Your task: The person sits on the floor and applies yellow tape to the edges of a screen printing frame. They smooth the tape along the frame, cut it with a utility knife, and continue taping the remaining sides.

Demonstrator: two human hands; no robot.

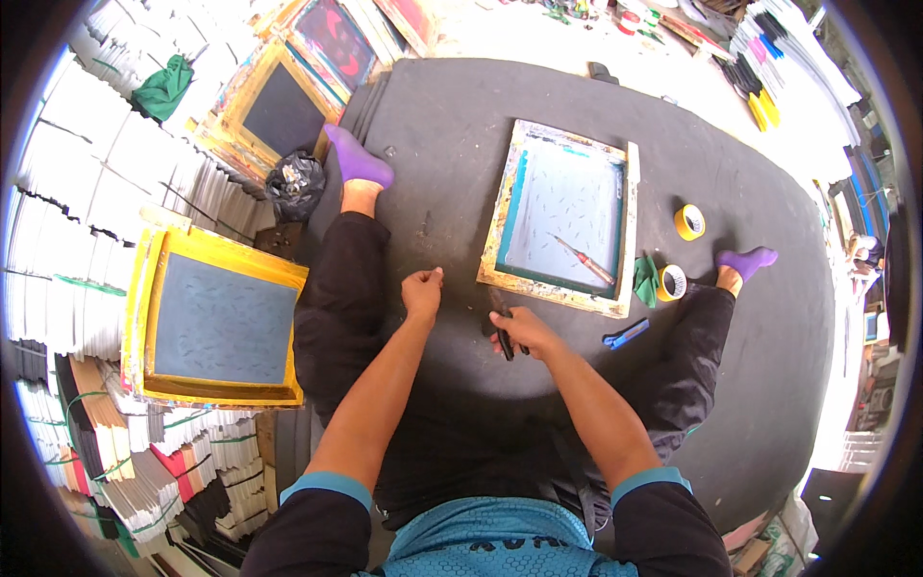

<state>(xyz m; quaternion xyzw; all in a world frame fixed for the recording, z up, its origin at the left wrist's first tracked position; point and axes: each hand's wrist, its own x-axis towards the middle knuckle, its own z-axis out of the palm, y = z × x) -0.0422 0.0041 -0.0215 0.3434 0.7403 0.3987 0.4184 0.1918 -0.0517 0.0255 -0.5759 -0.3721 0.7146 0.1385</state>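
My right hand (524, 332) is closed round dark-handled pliers (498, 302), whose head points away from me, close to the near left corner of a wooden screen-printing frame (552, 294). Left of the pliers, my left hand (421, 291) is held in a pinch; anything between its fingertips is too small to make out. The frame lies on the dark mat between my legs, its pale mesh (558, 207) marked with small dark strokes. A screwdriver (588, 262) with a reddish handle rests slantwise on the mesh.
Right of the frame lie two yellow tape rolls (689, 221) (672, 283), a green cloth (645, 280) and a blue cutter knife (627, 334). A yellow frame (216, 392) leans at my left, near stacked paper bundles (72, 221). A black plastic bag (295, 185) sits by my left foot.
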